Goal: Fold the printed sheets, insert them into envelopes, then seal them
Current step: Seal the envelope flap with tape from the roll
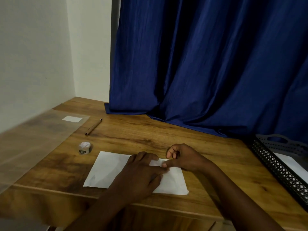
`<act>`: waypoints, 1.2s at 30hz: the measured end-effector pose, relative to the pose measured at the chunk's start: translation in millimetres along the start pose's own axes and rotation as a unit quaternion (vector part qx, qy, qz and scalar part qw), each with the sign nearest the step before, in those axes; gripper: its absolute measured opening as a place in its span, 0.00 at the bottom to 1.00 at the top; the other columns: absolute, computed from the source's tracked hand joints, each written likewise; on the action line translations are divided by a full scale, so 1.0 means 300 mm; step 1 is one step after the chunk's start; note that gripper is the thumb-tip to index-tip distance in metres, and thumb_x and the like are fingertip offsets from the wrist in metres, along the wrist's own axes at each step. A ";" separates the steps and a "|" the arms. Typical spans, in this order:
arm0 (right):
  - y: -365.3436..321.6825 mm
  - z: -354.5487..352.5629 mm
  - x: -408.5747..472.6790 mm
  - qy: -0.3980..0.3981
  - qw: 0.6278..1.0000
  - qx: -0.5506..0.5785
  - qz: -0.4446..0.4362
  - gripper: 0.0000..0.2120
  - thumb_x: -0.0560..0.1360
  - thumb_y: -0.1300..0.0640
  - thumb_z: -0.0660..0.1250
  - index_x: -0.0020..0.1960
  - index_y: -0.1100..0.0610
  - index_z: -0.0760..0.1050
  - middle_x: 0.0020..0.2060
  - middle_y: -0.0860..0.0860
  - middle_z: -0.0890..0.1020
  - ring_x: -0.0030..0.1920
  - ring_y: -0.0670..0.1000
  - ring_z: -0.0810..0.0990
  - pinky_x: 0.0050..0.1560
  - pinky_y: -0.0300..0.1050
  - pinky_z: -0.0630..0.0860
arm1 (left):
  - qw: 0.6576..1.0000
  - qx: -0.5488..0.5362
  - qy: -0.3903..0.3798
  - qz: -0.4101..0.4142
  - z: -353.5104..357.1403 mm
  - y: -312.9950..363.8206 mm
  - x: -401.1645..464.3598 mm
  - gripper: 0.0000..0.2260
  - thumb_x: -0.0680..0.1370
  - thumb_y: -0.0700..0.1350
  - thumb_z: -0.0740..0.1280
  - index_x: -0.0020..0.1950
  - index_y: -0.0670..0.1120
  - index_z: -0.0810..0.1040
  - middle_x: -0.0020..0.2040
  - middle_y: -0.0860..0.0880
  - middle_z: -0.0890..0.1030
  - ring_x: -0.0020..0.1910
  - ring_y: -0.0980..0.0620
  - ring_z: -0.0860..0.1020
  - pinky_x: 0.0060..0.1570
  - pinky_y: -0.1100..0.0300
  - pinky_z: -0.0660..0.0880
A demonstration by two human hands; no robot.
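The left hand point(143, 174) lies flat, fingers straight, pressing the white paper point(106, 170). The right hand point(183, 158), at its 2 o'clock, has its fingers curled and its thumb pushing on the paper's far edge. The paper's long axis runs 9 to 3 on the table point(150, 134). Counted: one paper, one tape roll point(85, 148) at 10, one pen point(93, 126), one tray point(281, 164) at 3.

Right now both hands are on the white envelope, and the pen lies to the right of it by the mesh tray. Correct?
Not quite. In the head view the pen lies far left of the envelope, beyond the tape roll; the hands are as you say.
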State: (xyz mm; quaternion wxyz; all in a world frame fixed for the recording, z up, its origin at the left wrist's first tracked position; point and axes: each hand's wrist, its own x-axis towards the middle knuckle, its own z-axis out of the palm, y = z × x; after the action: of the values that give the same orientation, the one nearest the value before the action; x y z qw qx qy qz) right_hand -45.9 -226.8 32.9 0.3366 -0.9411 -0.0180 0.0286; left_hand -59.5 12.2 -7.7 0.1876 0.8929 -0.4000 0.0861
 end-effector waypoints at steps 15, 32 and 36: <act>0.028 0.050 0.026 0.084 0.995 0.043 -0.005 0.19 0.67 0.37 0.77 0.42 0.54 0.82 0.32 0.46 0.79 0.33 0.44 0.75 0.37 0.45 0.73 | 1.000 0.000 -0.021 -0.005 -0.020 0.009 -0.005 0.19 0.83 0.63 0.53 0.74 0.71 0.66 0.77 0.62 0.61 0.75 0.60 0.55 0.73 0.57 0.51; 0.034 0.097 0.002 0.153 0.987 -0.038 -0.007 0.21 0.61 0.32 0.75 0.40 0.48 0.78 0.32 0.44 0.79 0.31 0.41 0.74 0.32 0.40 0.71 | 1.000 -0.004 -0.019 0.005 -0.012 0.000 -0.002 0.19 0.82 0.63 0.52 0.74 0.70 0.67 0.76 0.62 0.62 0.74 0.59 0.56 0.73 0.56 0.51; 0.022 0.114 -0.017 0.180 0.981 -0.067 -0.013 0.15 0.68 0.38 0.75 0.41 0.47 0.77 0.36 0.46 0.80 0.35 0.43 0.76 0.37 0.45 0.76 | 1.000 0.005 -0.008 0.009 -0.010 0.003 -0.004 0.20 0.82 0.63 0.52 0.74 0.67 0.68 0.76 0.63 0.63 0.74 0.61 0.57 0.73 0.58 0.53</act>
State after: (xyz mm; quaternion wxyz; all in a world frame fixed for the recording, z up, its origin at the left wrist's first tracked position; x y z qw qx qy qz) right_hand -53.3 -210.6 2.5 0.2710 -0.9509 0.0289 -0.1464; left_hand -61.0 13.8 -5.0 0.1793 0.8908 -0.4091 0.0831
